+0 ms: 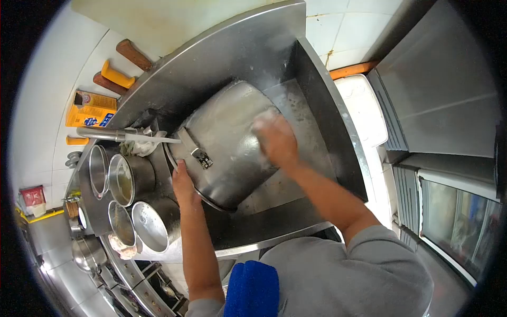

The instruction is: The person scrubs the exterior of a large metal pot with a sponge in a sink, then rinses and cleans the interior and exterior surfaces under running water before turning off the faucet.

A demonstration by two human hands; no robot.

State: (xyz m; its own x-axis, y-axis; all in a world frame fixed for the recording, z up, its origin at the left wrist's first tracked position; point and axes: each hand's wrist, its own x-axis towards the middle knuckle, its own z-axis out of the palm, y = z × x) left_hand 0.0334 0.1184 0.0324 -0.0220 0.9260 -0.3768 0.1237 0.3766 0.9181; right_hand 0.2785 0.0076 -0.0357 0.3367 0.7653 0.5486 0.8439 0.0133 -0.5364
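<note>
A large metal pot (222, 132) lies on its side in the steel sink (311, 132), its rim toward the lower left. My left hand (185, 182) is closed on the rim, beside the pot's side handle. Against the upper right of the pot's wall is my right hand (275, 138), blurred by motion; its fingers and anything under them cannot be made out. Whitish suds or wet marks show on the pot's surface near that hand. A tap spout (153, 138) reaches over the sink toward the pot's rim.
Several smaller metal pots (150, 226) stand left of the sink. Knives with brown and yellow handles (119, 74) and an orange box (92, 108) are at the upper left. A stove (127, 269) is at the lower left, a glass-fronted cabinet (459, 216) at the right.
</note>
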